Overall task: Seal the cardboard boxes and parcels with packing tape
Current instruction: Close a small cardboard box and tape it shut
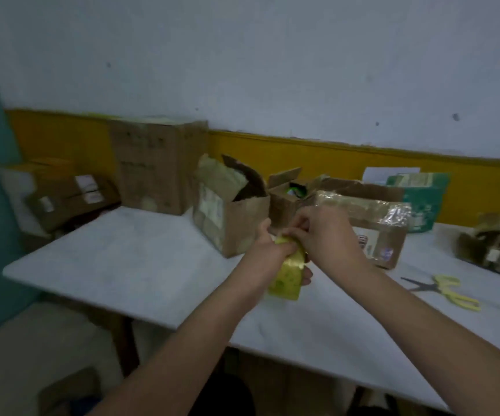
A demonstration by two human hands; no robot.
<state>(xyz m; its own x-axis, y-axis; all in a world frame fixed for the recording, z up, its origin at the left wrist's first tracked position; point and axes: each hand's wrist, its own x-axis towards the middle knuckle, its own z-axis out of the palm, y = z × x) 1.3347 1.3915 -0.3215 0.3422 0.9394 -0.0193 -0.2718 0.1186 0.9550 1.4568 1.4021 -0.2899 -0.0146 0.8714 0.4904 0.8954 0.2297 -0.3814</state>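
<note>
While both hands work a roll above the table (92, 265), the stock stands along the wall, listed from the left.

1. Left box (59, 193): past the table's left end, labels outward; what supports it is unclear.
2. Tall box (152, 166): back left corner, against the wall, probably parked out of the working area.
3. Torn box (227, 217): just right of the tall box, top ragged and open. It is the nearest to the hands and likely next for sealing.
4. Left hand (265, 246): curled round the roll from the left, fingers showing under it, steadying it on edge in the air.
5. Roll (287, 274): yellowish tape, held over the table's near middle, touching no box.
6. Right hand (318, 232): fingertips pinched on the roll's upper rim, apparently picking for the loose end. No drawn strip can be made out.
7. Small box (284, 190): behind the hands, flaps up.
8. Taped box (375, 223): right of the hands, glossy tape across its top.
9. Green parcel (423, 199): behind it, at the wall.
10. Scissors (450, 291): flat on the table, blades leftward, in reach for cutting.
11. Bundle (495, 244): far right, partly cut off.

Room: the widest tabletop lies left of the hands, running to the rounded left corner. The near edge passes under both forearms.
</note>
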